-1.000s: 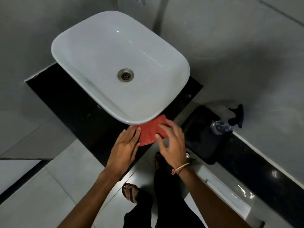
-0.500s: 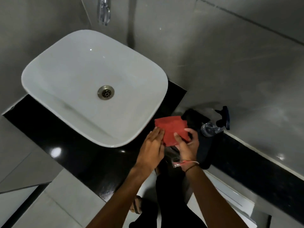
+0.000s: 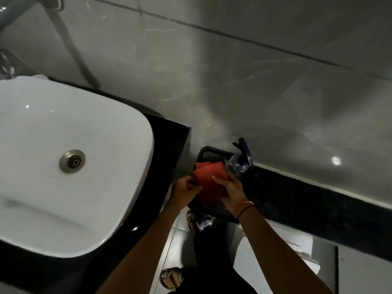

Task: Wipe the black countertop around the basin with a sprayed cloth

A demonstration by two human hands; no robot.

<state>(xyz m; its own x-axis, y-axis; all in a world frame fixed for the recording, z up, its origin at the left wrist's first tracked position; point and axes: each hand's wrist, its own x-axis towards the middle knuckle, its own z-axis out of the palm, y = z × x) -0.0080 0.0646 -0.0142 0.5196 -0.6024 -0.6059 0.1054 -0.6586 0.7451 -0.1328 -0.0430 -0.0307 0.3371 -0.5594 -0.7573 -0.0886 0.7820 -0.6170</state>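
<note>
Now the red cloth [image 3: 209, 179] is off the black table [image 3: 167, 141], where it lay by the white basin [image 3: 63, 166] a second ago; both hands hold it over a black bin [image 3: 209, 150]. Left hand [image 3: 185, 187] fingers pinch its edge, right hand [image 3: 231, 189] fingers grip it beside the spray bottle [image 3: 238, 164]. Grey glossy wall tiles surround.
</note>
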